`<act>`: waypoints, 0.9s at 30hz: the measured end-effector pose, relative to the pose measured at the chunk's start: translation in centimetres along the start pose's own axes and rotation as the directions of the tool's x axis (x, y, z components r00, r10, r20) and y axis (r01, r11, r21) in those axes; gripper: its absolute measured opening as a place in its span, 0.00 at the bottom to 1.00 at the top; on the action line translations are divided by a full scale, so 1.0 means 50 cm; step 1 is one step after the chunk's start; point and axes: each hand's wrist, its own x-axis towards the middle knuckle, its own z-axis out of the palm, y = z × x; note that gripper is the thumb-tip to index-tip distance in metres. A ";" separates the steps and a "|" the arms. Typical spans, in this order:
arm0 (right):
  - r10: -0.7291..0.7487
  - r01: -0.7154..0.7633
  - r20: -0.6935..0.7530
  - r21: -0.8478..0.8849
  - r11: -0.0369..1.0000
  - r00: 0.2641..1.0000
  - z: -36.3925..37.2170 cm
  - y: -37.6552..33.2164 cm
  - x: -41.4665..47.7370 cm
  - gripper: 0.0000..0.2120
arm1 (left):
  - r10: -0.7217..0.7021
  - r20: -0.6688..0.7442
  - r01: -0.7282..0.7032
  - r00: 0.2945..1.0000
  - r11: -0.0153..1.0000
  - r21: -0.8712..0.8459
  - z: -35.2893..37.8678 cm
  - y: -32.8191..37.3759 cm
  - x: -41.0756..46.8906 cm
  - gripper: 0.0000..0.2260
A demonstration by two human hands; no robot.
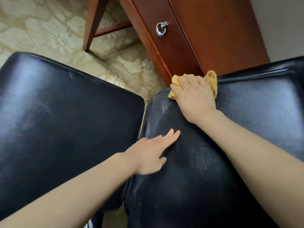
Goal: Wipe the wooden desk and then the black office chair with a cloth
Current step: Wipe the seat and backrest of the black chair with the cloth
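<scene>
While the left hand (148, 155) lies flat on the black office chair (189, 170), fingers straight, the right hand (195, 96) presses the yellow cloth (212, 79) on its far edge. Fingertips hidden, probably curled into it.

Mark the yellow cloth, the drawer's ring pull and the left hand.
yellow cloth (212, 79): head view, bunched fold at its right end.
ring pull (159, 34): head view, lower rim.
left hand (148, 154): head view, back of the hand.
</scene>
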 end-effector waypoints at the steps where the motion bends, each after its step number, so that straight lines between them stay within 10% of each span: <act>1: -0.038 0.039 0.030 -0.031 0.999 0.999 0.005 -0.017 0.018 0.19 | 0.008 -0.027 -0.008 1.000 1.000 0.013 0.008 -0.002 0.001 0.34; 12: -0.322 0.346 0.422 0.022 0.938 0.848 0.035 -0.186 0.015 0.10 | 0.014 -0.199 -0.003 0.980 0.998 0.055 0.049 0.013 -0.022 0.22; 27: -0.108 0.087 0.107 0.187 0.979 0.988 -0.092 0.107 -0.203 0.16 | -0.037 -0.038 0.040 0.999 0.997 0.068 0.060 0.035 -0.068 0.31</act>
